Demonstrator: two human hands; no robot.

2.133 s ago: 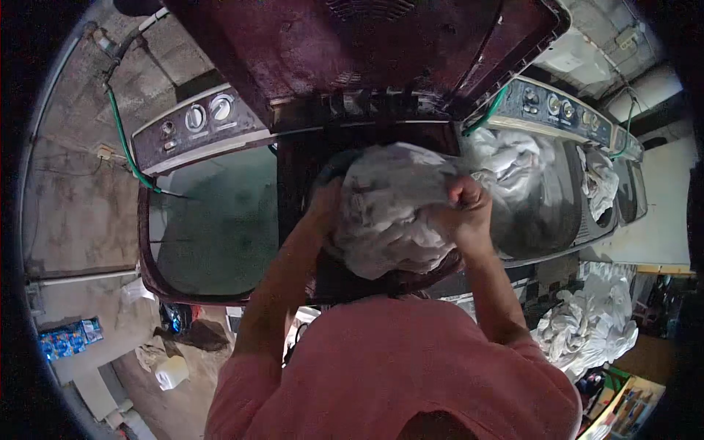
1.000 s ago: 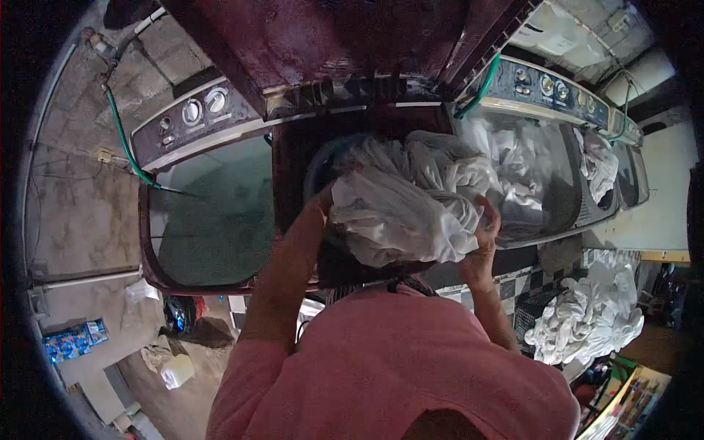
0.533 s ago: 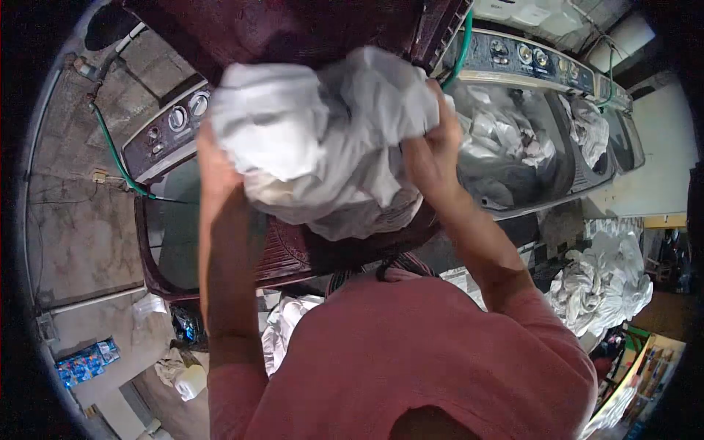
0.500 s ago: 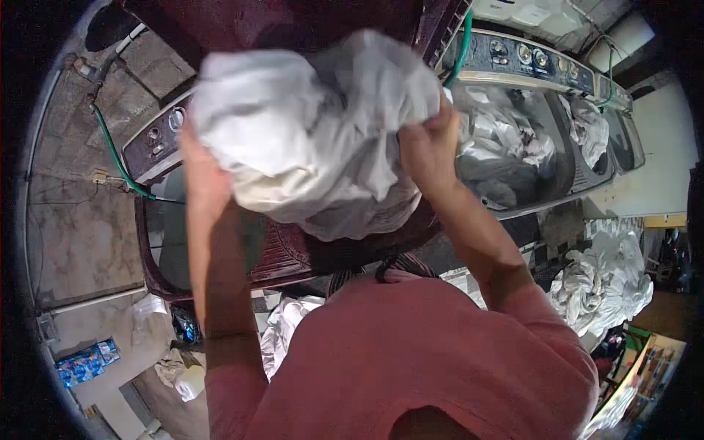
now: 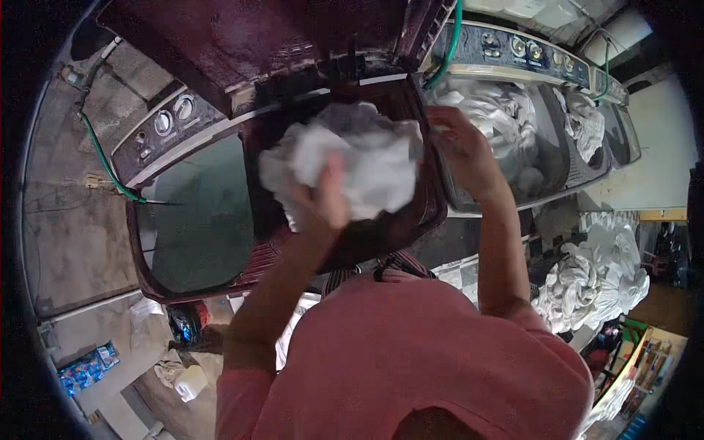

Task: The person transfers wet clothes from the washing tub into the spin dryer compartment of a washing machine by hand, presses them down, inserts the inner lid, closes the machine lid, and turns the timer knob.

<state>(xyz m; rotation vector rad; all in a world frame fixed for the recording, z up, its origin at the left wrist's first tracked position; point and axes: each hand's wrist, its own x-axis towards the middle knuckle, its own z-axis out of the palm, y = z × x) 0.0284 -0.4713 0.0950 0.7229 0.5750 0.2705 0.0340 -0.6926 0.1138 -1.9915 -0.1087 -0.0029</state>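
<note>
A bundle of white cloth (image 5: 359, 165) sits in the right-hand tub of a dark maroon twin-tub washing machine (image 5: 433, 213). My left hand (image 5: 326, 194) lies against the near left side of the bundle. Motion smears its fingers, so their grip is unclear. Just right of the tub's rim is my right hand (image 5: 466, 150), apart from the bundle. Its fingers are spread and slightly bent, with nothing in them. The machine's left tub (image 5: 194, 220) holds greyish water.
A second washing machine (image 5: 579, 183) with white cloth in its tubs stands to the right. White laundry (image 5: 594, 279) is heaped lower right. Green hoses (image 5: 99, 147) run beside the machines. A maroon lid (image 5: 271, 37) stands raised behind. A whitish jug (image 5: 191, 383) is lower left.
The white bundle has come down from above the machine into the right-hand tub. My right hand has let go of it and moved right. My left hand has shifted right along with the bundle.
</note>
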